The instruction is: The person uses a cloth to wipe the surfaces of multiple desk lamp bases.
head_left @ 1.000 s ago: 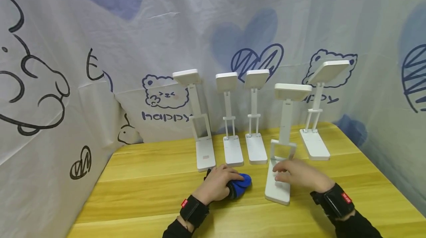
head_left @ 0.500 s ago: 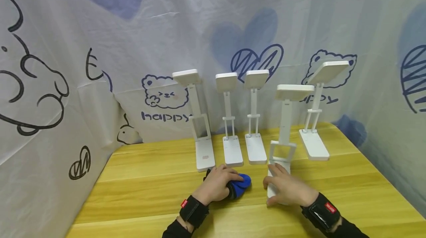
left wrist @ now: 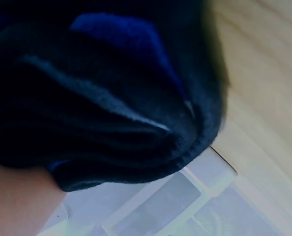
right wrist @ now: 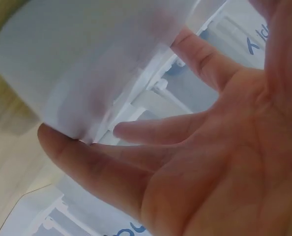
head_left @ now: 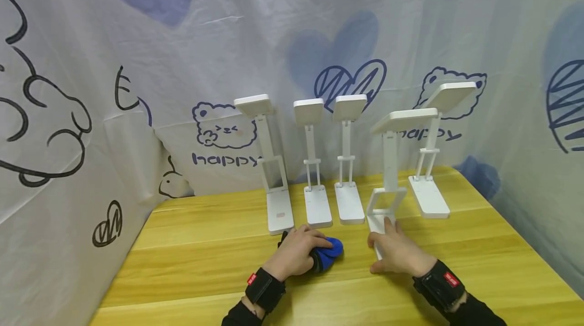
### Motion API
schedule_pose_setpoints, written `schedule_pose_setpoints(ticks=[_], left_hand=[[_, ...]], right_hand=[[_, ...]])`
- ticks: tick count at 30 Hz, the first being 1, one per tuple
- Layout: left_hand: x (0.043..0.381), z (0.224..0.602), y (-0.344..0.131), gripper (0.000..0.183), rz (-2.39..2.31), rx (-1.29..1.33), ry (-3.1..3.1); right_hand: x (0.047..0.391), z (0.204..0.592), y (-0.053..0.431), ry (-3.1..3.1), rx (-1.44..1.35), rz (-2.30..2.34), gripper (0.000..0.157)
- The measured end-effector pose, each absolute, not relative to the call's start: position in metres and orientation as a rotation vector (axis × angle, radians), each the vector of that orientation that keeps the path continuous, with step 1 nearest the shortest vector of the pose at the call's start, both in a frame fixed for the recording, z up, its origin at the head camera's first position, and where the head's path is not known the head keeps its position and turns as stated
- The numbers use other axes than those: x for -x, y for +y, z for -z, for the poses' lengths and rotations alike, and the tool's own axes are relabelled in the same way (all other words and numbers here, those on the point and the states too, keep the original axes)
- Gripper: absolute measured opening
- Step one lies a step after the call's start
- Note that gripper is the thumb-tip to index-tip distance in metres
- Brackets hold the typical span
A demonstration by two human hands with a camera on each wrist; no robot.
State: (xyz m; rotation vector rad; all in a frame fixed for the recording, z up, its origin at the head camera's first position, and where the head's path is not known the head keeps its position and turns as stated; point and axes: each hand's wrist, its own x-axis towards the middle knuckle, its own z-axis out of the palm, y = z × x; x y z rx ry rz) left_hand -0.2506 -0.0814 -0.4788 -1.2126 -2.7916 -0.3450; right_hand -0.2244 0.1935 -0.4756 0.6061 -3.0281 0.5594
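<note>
In the head view my left hand [head_left: 296, 252] grips a bunched blue and black cloth [head_left: 331, 250] on the table. Folded layers of that cloth [left wrist: 111, 88] fill much of the left wrist view. My right hand [head_left: 399, 252] holds the base of a white desk lamp [head_left: 390, 164], thumb on the near side and fingers over the far side. The hand covers part of the base. In the right wrist view, fingertips meet the edge of the pale lamp base [right wrist: 82, 64]. The lamp stands upright, its flat head turned at an angle.
Behind the hands, a row of white desk lamps runs along the table's back: one at left [head_left: 279, 209], two near the middle [head_left: 317, 204] [head_left: 349, 202], and one at right [head_left: 429, 196]. A printed curtain [head_left: 219, 52] hangs behind the wooden table [head_left: 205, 255].
My right hand has moved left and taken hold of the lamp's base. The lamp has turned, its head now angled, and its base has shifted slightly away. The left hand stays on the cloth.
</note>
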Motion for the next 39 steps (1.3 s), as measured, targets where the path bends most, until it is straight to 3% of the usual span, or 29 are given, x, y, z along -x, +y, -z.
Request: schedule_pose_setpoints(ticks=[25,39], left_hand=[[0.248,0.479,-0.079,0.056,0.345,1.205,-2.793],[0.247,0.476,-0.078,0.054,0.333,1.202,-2.817]], right_hand=[[0.253,0.485,0.226,-3.030,-0.513,-0.708,0.072],[0.279,0.479,0.230,-3.071,-0.553,-0.681,0.073]])
